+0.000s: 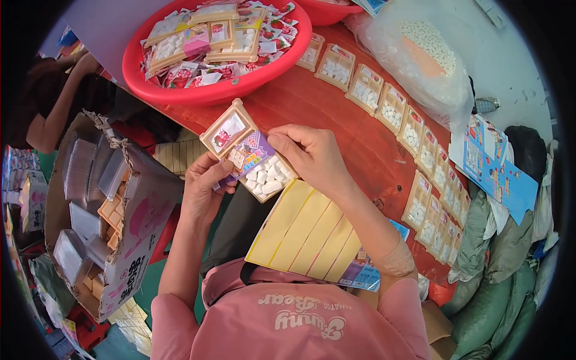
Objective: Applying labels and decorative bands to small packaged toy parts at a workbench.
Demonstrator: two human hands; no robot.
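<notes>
Pink cloth covers the person's torso, the shirt [252, 312] lettered in white across the front. Over the lap lies a pale yellow striped sheet [306, 234], with blue printed card showing beneath its right edge. Green sacks [495, 312] slump at the near right. To the left stands an open cardboard box [141, 222] holding clear plastic pieces [87, 222] and some tan trays.

Above the lap, a tan tray [238, 107] is held tilted between both hands. The left hand [203, 180] grips its left edge, thumb pressed on the purple printed band [253, 151] around the tray's middle; the right hand [312, 155] pinches the opposite edge beside the band. A small strawberry-printed packet [230, 131] sits in the far compartment, and chunky white pieces [266, 178] fill the near one.

Beyond spreads the red table [372, 171]. Similar filled trays [393, 114] run in a curving line along its right side, with a shorter line just nearer. Blue printed sheets [498, 177] lie at the right edge. At the far left of the table, a red basin [210, 94] carries packets with several banded trays on top; at the far right rests a clear bag [450, 90] of white pieces. Another person's arm [60, 111] shows at the far left.
</notes>
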